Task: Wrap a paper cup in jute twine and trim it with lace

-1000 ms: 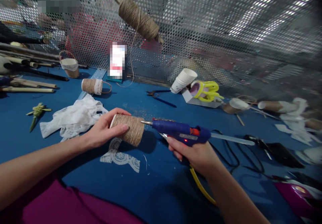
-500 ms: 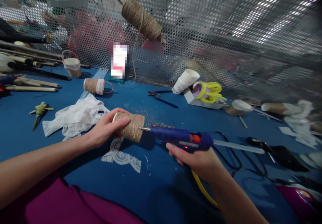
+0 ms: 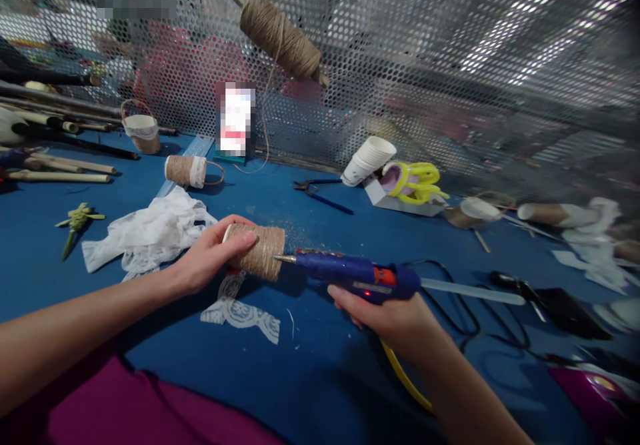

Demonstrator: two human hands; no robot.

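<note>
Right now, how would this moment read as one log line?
left grip: twine-wrapped cup; right grip: blue glue gun, red light lit; nozzle: at cup's side, contact unclear; lace strip: on table

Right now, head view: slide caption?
Left hand holds a twine-wrapped cup; right hand points a glue gun at it.

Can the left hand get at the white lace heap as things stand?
Probably not while the left hand holds the twine-wrapped cup. Otherwise the way looks free: the lace heap lies close beside that hand, with nothing visible between.
</note>
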